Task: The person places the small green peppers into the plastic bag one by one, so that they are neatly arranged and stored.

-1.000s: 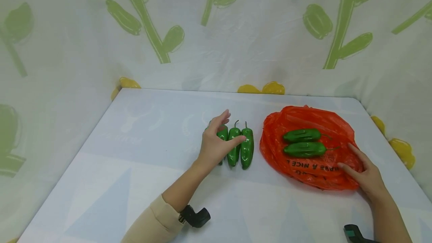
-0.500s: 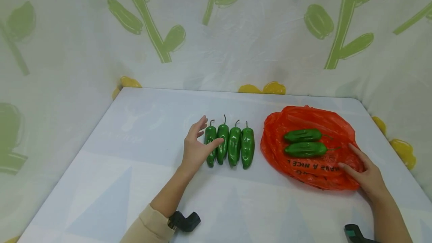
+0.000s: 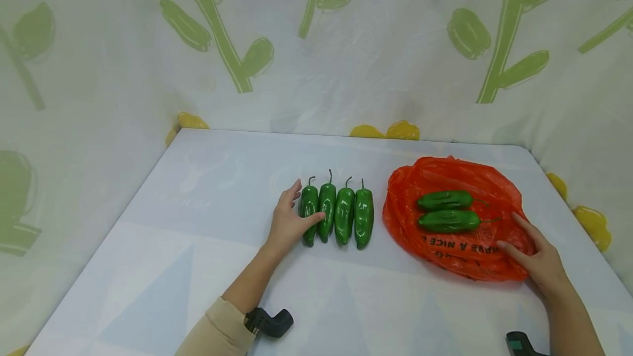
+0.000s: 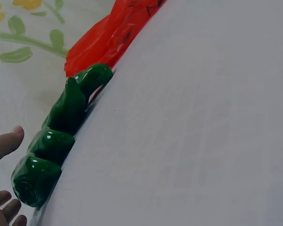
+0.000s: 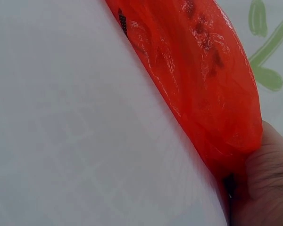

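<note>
A row of several glossy green chili peppers [image 3: 344,216] lies side by side on the table, stems pointing away. At the row's left end, my left hand [image 3: 287,221] has its fingers beside the leftmost pepper [image 3: 309,202] and its thumb reaching over it. The left wrist view shows a gap between the thumb [image 4: 8,142] and the peppers [image 4: 51,143]. To the right, two more green peppers [image 3: 447,221] lie on a red plastic bag [image 3: 405,229] with black lettering. My right hand [image 3: 543,265] rests on the bag's right side, thumb and forefinger extended and apart; its other fingers are hidden.
The white table [image 3: 198,268] has pale blue triangle patterns. A whitish curtain [image 3: 395,59] with green plant prints hangs behind and at the sides. A black wrist mount [image 3: 272,323] sits on the left wrist, and another dark mount [image 3: 519,343] shows by the right forearm.
My left hand has moved left from over the middle of the row to its left end, uncovering the peppers. My right hand stays on the bag.
</note>
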Demonstrator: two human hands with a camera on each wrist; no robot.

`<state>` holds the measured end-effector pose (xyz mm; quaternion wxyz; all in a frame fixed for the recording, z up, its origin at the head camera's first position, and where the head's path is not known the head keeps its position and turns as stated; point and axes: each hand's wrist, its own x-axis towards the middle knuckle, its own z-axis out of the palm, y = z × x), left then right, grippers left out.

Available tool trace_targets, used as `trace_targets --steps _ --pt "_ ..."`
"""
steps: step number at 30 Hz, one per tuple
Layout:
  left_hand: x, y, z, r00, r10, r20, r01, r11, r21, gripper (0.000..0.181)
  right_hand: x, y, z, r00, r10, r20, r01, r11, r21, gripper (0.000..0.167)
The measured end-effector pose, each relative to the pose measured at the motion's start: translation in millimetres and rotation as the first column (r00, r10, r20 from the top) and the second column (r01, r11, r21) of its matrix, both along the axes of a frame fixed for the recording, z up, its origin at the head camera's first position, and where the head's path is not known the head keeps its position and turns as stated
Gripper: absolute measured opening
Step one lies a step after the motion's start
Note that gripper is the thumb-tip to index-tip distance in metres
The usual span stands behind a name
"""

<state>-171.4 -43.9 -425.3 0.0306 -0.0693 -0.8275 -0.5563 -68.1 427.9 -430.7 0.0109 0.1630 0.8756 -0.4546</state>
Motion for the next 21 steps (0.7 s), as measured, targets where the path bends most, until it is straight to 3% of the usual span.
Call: trace_targets --steps 4,11,21 --pt "1.4 -0.3 -5.4 0.998 -0.020 0.052 0.021 1.000 -0.014 0.094 -0.1 0.5 -0.5 1.000 -0.005 0.001 0.005 1.000 0.009 0.079" --pt "1.8 -0.9 -7.2 0.999 -0.042 -0.001 0.041 0.998 -0.048 0.077 -0.7 -0.1 -0.5 1.000 -0.019 0.002 0.019 1.000 0.022 0.080" --pt "0.5 -2.9 -6.8 1.000 -0.004 0.012 0.005 0.999 -0.041 0.063 -1.6 0.6 -1.6 1.000 -0.018 -0.005 0.018 1.000 0.016 0.080"
